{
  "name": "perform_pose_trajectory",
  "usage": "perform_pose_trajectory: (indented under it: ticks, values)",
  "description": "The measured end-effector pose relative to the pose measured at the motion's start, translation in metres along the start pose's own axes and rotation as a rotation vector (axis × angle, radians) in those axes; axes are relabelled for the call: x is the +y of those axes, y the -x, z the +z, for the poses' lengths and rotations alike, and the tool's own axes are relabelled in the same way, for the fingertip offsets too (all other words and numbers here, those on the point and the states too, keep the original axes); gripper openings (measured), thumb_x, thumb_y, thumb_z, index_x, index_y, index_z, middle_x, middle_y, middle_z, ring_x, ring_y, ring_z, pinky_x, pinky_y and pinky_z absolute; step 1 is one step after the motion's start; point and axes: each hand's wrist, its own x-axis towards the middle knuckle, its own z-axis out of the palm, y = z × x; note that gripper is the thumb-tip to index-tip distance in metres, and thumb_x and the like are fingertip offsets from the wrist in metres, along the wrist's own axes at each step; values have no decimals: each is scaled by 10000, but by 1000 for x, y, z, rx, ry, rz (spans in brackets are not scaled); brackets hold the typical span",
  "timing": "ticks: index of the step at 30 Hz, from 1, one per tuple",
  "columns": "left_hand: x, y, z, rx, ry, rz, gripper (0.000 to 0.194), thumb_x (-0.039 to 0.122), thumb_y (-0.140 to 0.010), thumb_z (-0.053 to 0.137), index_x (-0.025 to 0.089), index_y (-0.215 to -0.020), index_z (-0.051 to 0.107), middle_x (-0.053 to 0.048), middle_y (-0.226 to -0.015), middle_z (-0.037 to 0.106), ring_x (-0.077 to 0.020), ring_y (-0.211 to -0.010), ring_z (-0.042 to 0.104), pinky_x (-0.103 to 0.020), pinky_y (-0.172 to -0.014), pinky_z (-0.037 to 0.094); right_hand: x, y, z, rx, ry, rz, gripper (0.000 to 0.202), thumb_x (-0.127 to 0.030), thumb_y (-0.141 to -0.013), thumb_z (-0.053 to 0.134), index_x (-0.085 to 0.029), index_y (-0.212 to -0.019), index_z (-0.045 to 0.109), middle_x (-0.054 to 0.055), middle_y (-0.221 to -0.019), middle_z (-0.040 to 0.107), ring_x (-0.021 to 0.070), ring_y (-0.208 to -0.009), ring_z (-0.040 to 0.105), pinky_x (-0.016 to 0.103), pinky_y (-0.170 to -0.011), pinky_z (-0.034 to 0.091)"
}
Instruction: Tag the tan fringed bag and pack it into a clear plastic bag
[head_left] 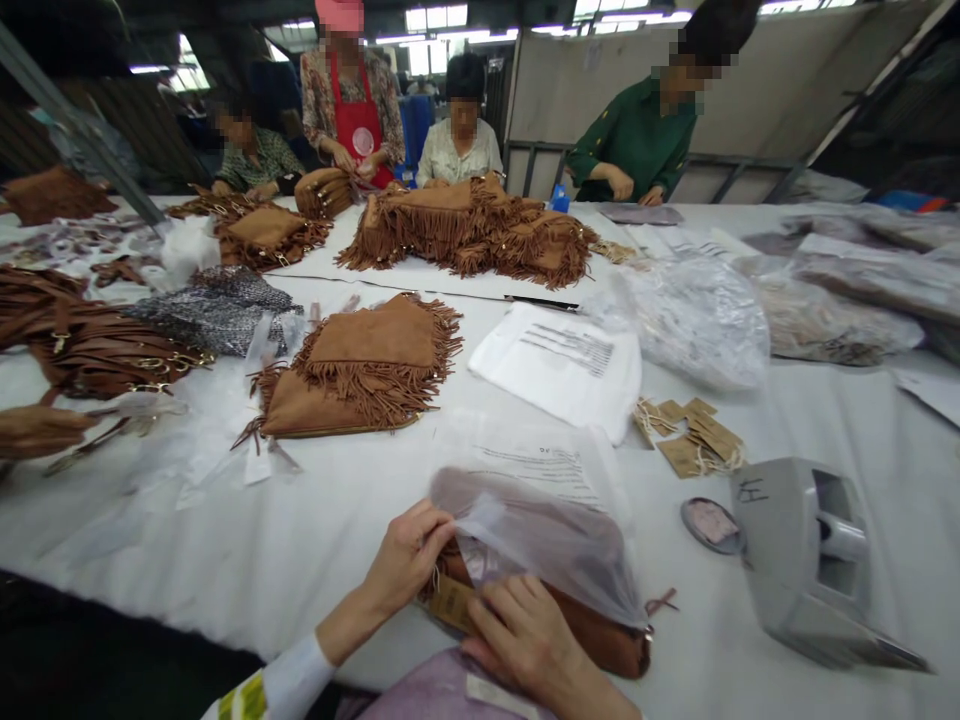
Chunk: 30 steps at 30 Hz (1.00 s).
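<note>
In front of me lies a brown suede pouch [600, 630], mostly inside a translucent plastic bag [555, 530] printed with lines of text. My left hand [409, 560] pinches the bag's edge at the left corner of its mouth. A tan cardboard tag [450, 600] with white string sits along the pouch's front edge. Curled low over the pouch, my right hand [532, 640] has its fingertips and thumb closed at the tag's right end. A thin brown strap [661, 602] sticks out on the right. What lies under my right palm is hidden.
A grey tape dispenser [802, 560] stands at right, near loose tan tags [694, 435]. Beyond are flat white plastic bags [559, 365], a fringed brown pouch [367, 345] and a fringed pile [472, 230]. Brown straps [97, 345] lie at left. Several people work across the table.
</note>
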Motion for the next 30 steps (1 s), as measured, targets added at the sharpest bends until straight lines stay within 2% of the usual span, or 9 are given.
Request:
perform_pose_trajectory:
  ticks: [2,5,10,13,15,19,22,26,30]
  values:
    - [0,-1,0,17,31,-19,272,350,-931,470,196,-780,638,-4,-724,566,-140,-696,547,-260,-656,430,-6,2,8,-4,29,-6,321,-431,-928,453,-158,-913,622,54,-725,619,185,-636,523,334,-578,369]
    - [0,-2,-1,-2,36,-16,261,337,-924,484,189,-772,636,4,-715,553,-135,-692,538,-254,-653,416,-12,0,15,2,76,2,217,-275,-930,446,-154,-916,625,46,-717,613,170,-636,509,324,-583,339]
    - [-3,-4,-3,-18,35,-17,259,339,-924,491,189,-770,635,5,-732,576,-132,-708,544,-248,-671,417,-15,-9,-8,69,84,-104,254,-135,-927,402,-150,-1042,628,85,-908,687,147,-663,540,301,-603,384]
    - [-3,-5,-2,-27,22,1,266,343,-929,487,190,-768,632,4,-731,576,-130,-708,542,-244,-672,415,-4,-12,-20,74,102,-117,298,-113,-920,404,-128,-1137,609,118,-1056,690,168,-803,607,293,-680,452]
    - [-2,-4,-3,-27,7,21,264,335,-937,478,190,-776,630,1,-734,575,-130,-714,544,-242,-676,415,7,-10,-18,66,130,-76,304,-104,-916,412,-112,-1154,601,132,-1067,691,189,-881,626,301,-742,476]
    - [-4,6,-5,-54,-55,116,242,303,-951,455,184,-820,620,-8,-739,552,-131,-713,532,-239,-667,410,21,6,-2,-27,174,152,273,-254,-912,535,-148,-1152,609,115,-945,714,194,-775,648,298,-677,480]
    - [-8,13,-6,-100,-92,194,223,270,-960,429,178,-872,612,-23,-763,551,-135,-739,533,-238,-675,417,21,18,4,-170,87,186,485,-428,-855,620,-196,-1273,538,112,-1052,700,205,-832,659,289,-704,480]
    - [-18,25,-3,-224,-265,366,216,256,-955,425,184,-877,614,-34,-767,567,-157,-740,525,-260,-655,412,21,18,3,-250,26,185,347,-283,-912,547,-261,-1258,549,28,-953,728,159,-735,660,259,-682,480]
    - [-40,47,-2,-310,-443,490,197,232,-946,425,198,-869,603,-22,-748,573,-167,-700,517,-286,-643,416,20,14,-11,-275,3,159,390,-249,-871,574,-239,-1260,545,69,-1173,661,201,-943,633,309,-825,489]
